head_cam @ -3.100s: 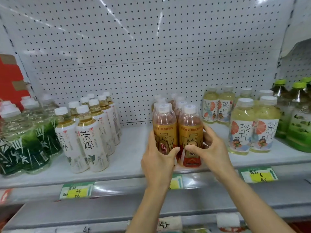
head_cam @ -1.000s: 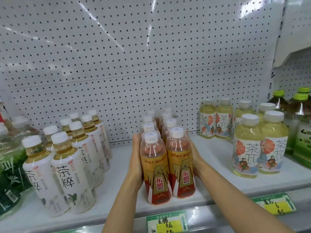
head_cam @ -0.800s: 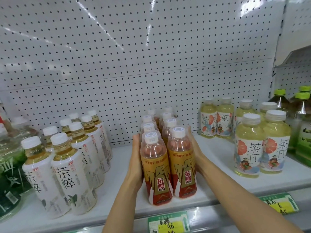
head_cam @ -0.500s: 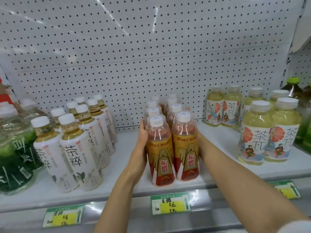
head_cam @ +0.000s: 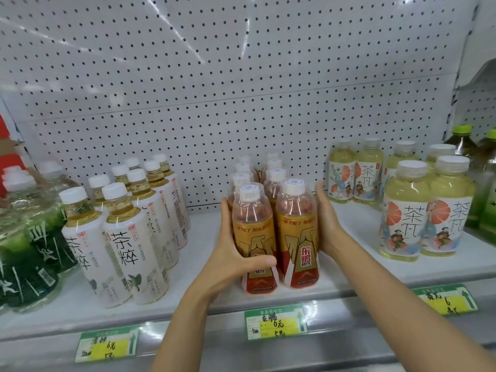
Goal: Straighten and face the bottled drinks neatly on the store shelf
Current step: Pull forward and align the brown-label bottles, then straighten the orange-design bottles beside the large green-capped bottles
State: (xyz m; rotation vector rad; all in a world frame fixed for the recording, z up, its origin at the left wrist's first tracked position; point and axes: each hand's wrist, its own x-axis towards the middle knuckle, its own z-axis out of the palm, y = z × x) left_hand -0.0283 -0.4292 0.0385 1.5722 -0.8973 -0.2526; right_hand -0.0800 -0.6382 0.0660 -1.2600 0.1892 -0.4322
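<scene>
The orange-labelled bottles [head_cam: 273, 232] stand in two rows at the middle of the white shelf [head_cam: 201, 253], between white-labelled tea bottles [head_cam: 128, 242] and pale yellow ones [head_cam: 426, 210]. The left hand [head_cam: 236, 253] grips the front left bottle, thumb across its label; the right hand [head_cam: 326, 218] presses flat, fingers straight, against the right row

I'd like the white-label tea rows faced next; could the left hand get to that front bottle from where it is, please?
Probably yes: the left hand grips the front orange bottle, and bare shelf lies between it and the white-label tea bottle.
</scene>
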